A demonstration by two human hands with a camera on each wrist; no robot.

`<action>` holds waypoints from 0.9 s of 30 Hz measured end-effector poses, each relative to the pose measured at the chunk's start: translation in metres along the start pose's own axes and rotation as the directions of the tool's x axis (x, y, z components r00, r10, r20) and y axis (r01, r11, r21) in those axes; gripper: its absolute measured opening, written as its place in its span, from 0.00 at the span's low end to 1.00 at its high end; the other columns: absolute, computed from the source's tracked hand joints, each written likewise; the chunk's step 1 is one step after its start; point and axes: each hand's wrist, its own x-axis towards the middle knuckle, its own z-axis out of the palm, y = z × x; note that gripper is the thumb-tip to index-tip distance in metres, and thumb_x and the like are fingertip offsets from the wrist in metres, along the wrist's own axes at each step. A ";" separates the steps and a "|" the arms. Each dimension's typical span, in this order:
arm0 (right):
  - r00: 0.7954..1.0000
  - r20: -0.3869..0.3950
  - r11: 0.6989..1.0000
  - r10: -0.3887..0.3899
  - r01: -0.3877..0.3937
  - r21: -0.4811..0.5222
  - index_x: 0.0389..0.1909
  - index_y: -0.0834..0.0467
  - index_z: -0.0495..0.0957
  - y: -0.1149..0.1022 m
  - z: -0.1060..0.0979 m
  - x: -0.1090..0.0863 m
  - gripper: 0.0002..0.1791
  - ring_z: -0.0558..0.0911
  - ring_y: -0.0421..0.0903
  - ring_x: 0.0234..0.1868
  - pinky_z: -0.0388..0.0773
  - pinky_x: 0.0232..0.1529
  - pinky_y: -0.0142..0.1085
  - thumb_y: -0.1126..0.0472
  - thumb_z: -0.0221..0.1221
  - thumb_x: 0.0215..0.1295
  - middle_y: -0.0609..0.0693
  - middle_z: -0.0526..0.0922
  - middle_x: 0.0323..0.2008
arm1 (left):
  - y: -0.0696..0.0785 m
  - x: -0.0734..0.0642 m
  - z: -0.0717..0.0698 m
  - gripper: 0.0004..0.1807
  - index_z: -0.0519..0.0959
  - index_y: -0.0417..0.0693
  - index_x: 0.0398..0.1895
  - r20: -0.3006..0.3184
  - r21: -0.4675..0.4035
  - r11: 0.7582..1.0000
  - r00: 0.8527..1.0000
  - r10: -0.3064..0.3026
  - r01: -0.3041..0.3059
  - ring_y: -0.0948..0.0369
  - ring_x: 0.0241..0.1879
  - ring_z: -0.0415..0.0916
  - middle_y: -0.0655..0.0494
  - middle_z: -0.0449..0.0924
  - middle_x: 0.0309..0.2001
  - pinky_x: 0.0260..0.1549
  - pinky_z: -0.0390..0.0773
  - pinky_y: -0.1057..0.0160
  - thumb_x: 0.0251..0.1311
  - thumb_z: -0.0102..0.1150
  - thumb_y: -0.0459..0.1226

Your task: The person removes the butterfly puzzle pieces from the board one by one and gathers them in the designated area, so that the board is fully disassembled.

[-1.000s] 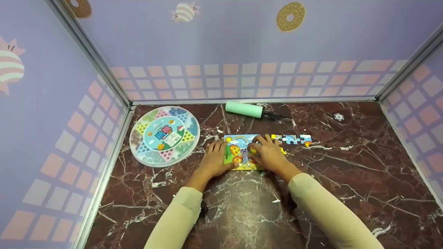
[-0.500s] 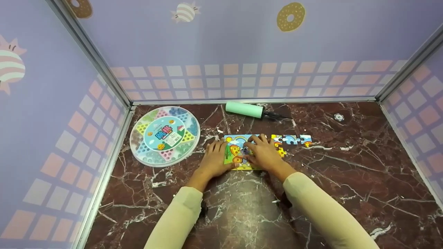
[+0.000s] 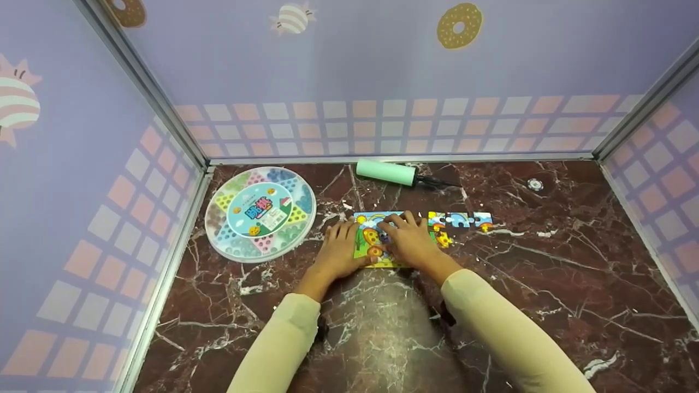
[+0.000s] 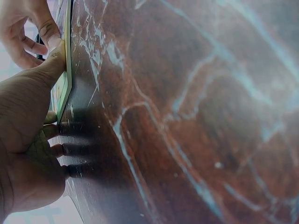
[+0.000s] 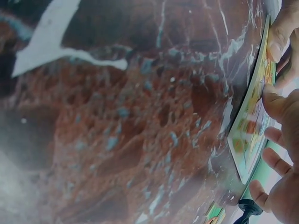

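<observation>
Sitting left of centre in the head view, a round game case point(image 3: 260, 215) with a printed blue label lies flat on the dark marbled tabletop point(image 3: 546, 311). To its right, the left hand point(image 3: 337, 251) lies along the left side of the puzzle board point(image 3: 371, 237), its thumb on the near edge and apart from the fingers. The board is flat in the middle of the frame, with a green cylinder point(image 3: 385, 172) ending in a black nozzle point(image 3: 434, 181) behind it, near the back wall point(image 3: 355, 60). The right hand point(image 3: 412, 240) covers the board's right part, thumb touching its face and fingers spread apart; whether a piece sits under the fingertips, I can't fairly tell. Right of centre come a row of puzzle pieces point(image 3: 460, 219) and a yellow piece point(image 3: 443, 239) just below, then a small pale disc point(image 3: 534, 184) at the right.
</observation>
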 end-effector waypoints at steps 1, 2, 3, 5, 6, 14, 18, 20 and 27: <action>1.000 -0.001 1.000 -0.001 0.001 0.001 0.75 0.48 0.79 -0.001 0.000 0.000 0.28 0.74 0.63 0.71 0.75 0.62 0.74 0.49 0.68 0.78 0.53 0.80 0.72 | 0.001 -0.001 -0.001 0.58 0.55 0.39 0.88 0.003 0.000 1.000 1.000 -0.004 0.004 0.37 0.88 0.49 0.38 0.53 0.88 0.89 0.45 0.34 0.70 0.67 0.65; 1.000 -0.002 1.000 -0.003 0.003 0.003 0.75 0.48 0.79 -0.001 0.000 0.001 0.28 0.74 0.63 0.71 0.74 0.63 0.75 0.49 0.68 0.78 0.53 0.80 0.72 | 0.002 -0.001 -0.002 0.58 0.56 0.39 0.88 0.002 -0.002 1.000 1.000 -0.007 0.007 0.37 0.88 0.49 0.38 0.53 0.88 0.89 0.45 0.34 0.70 0.67 0.65; 1.000 -0.001 1.000 -0.003 0.003 0.007 0.75 0.48 0.79 -0.002 0.000 0.001 0.28 0.74 0.63 0.71 0.74 0.63 0.76 0.49 0.68 0.78 0.53 0.81 0.71 | 0.003 -0.002 -0.003 0.58 0.56 0.40 0.88 0.000 -0.003 1.000 1.000 -0.009 0.009 0.37 0.88 0.49 0.39 0.53 0.88 0.89 0.45 0.34 0.70 0.68 0.65; 1.000 -0.001 1.000 -0.005 0.005 0.011 0.74 0.47 0.80 -0.003 0.000 0.002 0.27 0.75 0.63 0.70 0.74 0.63 0.76 0.48 0.68 0.78 0.53 0.81 0.71 | 0.005 -0.003 -0.005 0.58 0.56 0.40 0.88 0.001 -0.007 1.000 1.000 -0.015 0.015 0.38 0.89 0.48 0.40 0.53 0.89 0.89 0.45 0.35 0.70 0.68 0.65; 1.000 0.001 1.000 -0.004 0.004 0.013 0.74 0.47 0.80 -0.003 0.000 0.002 0.27 0.75 0.63 0.70 0.74 0.62 0.75 0.48 0.68 0.78 0.53 0.81 0.70 | 0.005 -0.003 -0.005 0.58 0.56 0.40 0.88 0.001 -0.006 1.000 1.000 -0.016 0.016 0.38 0.89 0.48 0.40 0.53 0.89 0.89 0.45 0.35 0.69 0.68 0.65; 1.000 0.018 1.000 -0.006 0.006 -0.004 0.75 0.46 0.79 -0.005 0.002 0.003 0.26 0.74 0.64 0.68 0.76 0.57 0.70 0.49 0.66 0.80 0.54 0.78 0.70 | 0.005 -0.003 -0.004 0.57 0.56 0.39 0.88 0.001 0.004 1.000 1.000 -0.014 0.014 0.38 0.88 0.49 0.39 0.54 0.88 0.89 0.46 0.35 0.70 0.67 0.65; 0.999 0.036 1.000 -0.006 0.007 -0.013 0.75 0.47 0.79 -0.007 0.003 0.003 0.25 0.73 0.64 0.67 0.77 0.56 0.69 0.52 0.65 0.81 0.55 0.75 0.71 | 0.004 -0.002 -0.004 0.58 0.56 0.38 0.88 0.002 -0.001 1.000 1.000 -0.008 0.008 0.37 0.88 0.49 0.38 0.53 0.88 0.89 0.45 0.34 0.70 0.67 0.64; 0.999 0.046 1.000 -0.007 0.007 -0.005 0.75 0.48 0.79 -0.008 0.003 0.004 0.24 0.73 0.64 0.67 0.76 0.57 0.69 0.54 0.64 0.81 0.56 0.74 0.71 | 0.004 -0.003 -0.005 0.58 0.56 0.38 0.88 0.002 -0.007 1.000 1.000 -0.005 0.005 0.37 0.88 0.48 0.37 0.53 0.88 0.89 0.45 0.34 0.70 0.67 0.64; 0.998 0.068 0.999 0.001 -0.004 0.033 0.74 0.50 0.80 -0.010 0.003 0.006 0.23 0.74 0.65 0.69 0.75 0.60 0.71 0.54 0.63 0.82 0.59 0.73 0.72 | 0.005 -0.005 -0.005 0.58 0.57 0.35 0.87 -0.020 -0.009 1.000 1.000 0.009 -0.010 0.35 0.87 0.51 0.35 0.55 0.87 0.88 0.48 0.33 0.69 0.68 0.63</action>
